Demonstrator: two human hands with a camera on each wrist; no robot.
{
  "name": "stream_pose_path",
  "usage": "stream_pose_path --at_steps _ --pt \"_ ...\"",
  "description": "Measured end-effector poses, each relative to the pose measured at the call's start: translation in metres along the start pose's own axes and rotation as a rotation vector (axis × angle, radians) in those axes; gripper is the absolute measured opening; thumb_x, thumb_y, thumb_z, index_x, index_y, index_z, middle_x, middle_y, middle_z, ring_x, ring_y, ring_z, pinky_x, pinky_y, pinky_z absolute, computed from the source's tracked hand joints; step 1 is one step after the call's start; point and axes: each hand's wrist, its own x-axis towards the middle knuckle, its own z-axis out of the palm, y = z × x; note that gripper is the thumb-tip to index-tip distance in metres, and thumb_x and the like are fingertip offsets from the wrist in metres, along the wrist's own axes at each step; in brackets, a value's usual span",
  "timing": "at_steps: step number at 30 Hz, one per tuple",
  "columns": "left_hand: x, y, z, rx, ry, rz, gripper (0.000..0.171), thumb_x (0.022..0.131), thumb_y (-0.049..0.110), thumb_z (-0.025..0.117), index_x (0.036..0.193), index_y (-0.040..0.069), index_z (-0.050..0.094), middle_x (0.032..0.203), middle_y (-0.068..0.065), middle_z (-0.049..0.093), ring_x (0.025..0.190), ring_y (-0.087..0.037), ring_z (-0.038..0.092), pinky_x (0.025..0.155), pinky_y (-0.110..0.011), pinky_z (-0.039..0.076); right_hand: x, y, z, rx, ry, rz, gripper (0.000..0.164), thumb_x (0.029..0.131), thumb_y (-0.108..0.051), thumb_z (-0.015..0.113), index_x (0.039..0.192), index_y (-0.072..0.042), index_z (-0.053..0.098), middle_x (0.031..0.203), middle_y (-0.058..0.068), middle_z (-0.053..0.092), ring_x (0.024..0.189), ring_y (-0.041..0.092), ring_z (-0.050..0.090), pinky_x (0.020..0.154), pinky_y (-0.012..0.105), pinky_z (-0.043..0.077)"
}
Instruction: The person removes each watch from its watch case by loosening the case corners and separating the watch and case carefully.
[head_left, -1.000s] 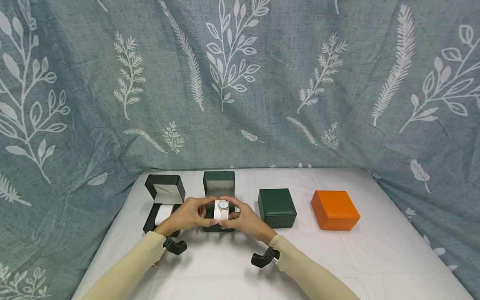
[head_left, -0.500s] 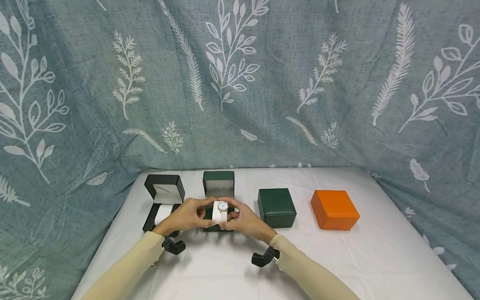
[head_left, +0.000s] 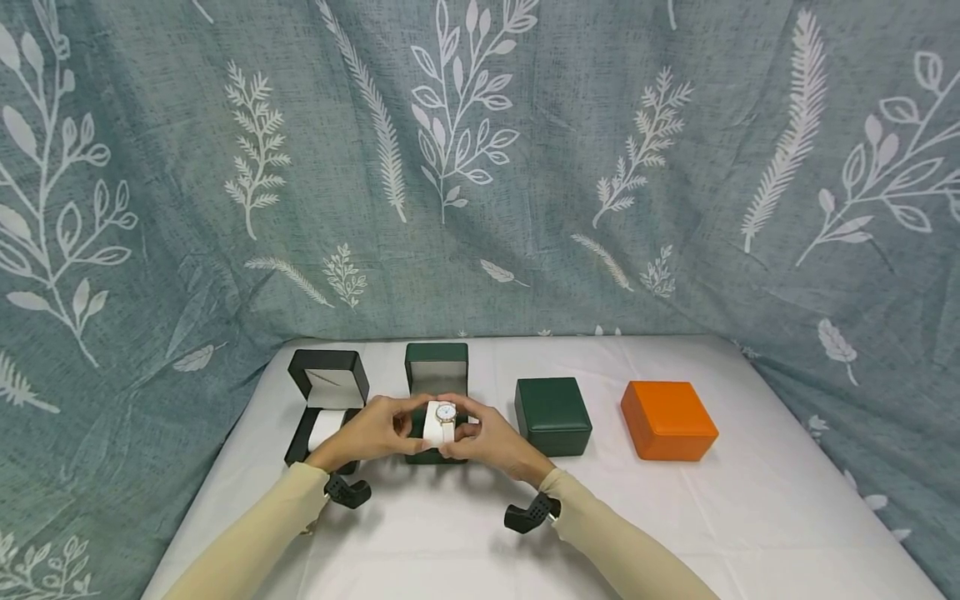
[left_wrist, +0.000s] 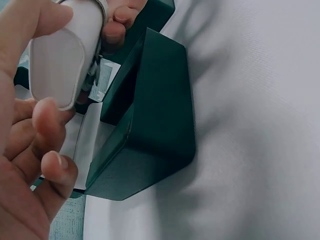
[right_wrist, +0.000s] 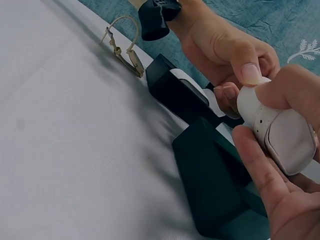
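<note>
While both hands are raised over the table, the thumb and fingers of the left hand (head_left: 375, 429) pinch one end of a white cushion (head_left: 433, 432), and those of the right hand (head_left: 487, 437) pinch the other. Between the two sets of fingertips sits a watch (head_left: 446, 413), its round dial facing up and its pale strap wrapped around the cushion. Below the fingers, and apart from them, stands an open green box (head_left: 437, 353), its raised lid just beyond them. To the left of the left fingers is an open black box (head_left: 330, 361) with a second white cushion (head_left: 326, 427) inside. Nearer the person than the left fingers, a second watch (right_wrist: 131, 61) lies on the white cloth (head_left: 450, 550). To the right of the right fingers stands a closed green box (head_left: 553, 408); farther right is an orange box (head_left: 667, 417), also closed.
</note>
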Motion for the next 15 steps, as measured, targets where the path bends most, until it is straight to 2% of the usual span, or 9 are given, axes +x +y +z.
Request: stream_pose_path --at_steps 4,9,15 --pt "0.0002 0.0001 -0.0004 -0.007 0.013 -0.003 0.071 0.088 0.037 0.084 0.15 0.02 0.055 0.065 0.005 0.056 0.057 -0.008 0.048 0.055 -0.025 0.042 -0.0012 -0.0002 -0.0011 0.009 0.008 -0.025 0.077 0.086 -0.012 0.085 0.151 -0.029 0.048 0.134 0.012 0.049 0.089 0.021 0.067 0.084 0.044 0.057" --pt "0.001 0.0004 -0.0011 0.009 0.021 -0.007 0.066 0.086 0.039 0.085 0.145 0.027 0.059 0.066 0.005 0.056 0.057 -0.009 0.048 0.054 -0.025 0.042 -0.0008 0.0013 -0.003 0.004 0.02 -0.026 0.077 0.085 -0.014 0.087 0.15 -0.026 0.047 0.139 0.012 0.045 0.089 0.022 0.064 0.083 0.043 0.056" --pt "0.0017 -0.0006 -0.0019 0.017 0.025 -0.015 0.071 0.087 0.038 0.084 0.149 0.02 0.056 0.066 0.006 0.056 0.057 -0.009 0.049 0.055 -0.026 0.042 -0.0007 0.0001 -0.0018 0.002 0.04 -0.02 0.079 0.086 -0.013 0.085 0.154 -0.022 0.045 0.136 0.012 0.049 0.091 0.022 0.064 0.081 0.039 0.056"
